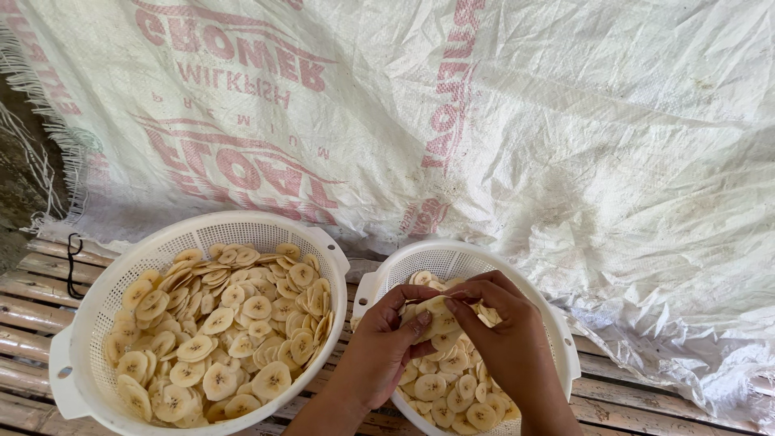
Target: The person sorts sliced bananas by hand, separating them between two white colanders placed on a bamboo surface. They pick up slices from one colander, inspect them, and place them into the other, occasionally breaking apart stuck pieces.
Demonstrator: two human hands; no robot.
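- Two white colanders on a slatted bamboo floor (pixel 32 311), side by side, rims close.
- Left colander (pixel 77 355) heaped with pale banana slices (pixel 222 323); right colander (pixel 557 331) part filled with more slices (pixel 452 396).
- Left hand (pixel 383 347) and right hand (pixel 504 331) over the right colander, fingers pinched on a small stack of slices (pixel 436 315) (held between both hands, just above the pile).
- White woven sack sheet (pixel 581 137) with faded red print, crumpled, spread beyond the colanders and covering most of the floor.
- Frayed sheet edge at far left, dark ground (pixel 20 178) past it.
- Black cord (pixel 73 266) on the slats beside the left colander.
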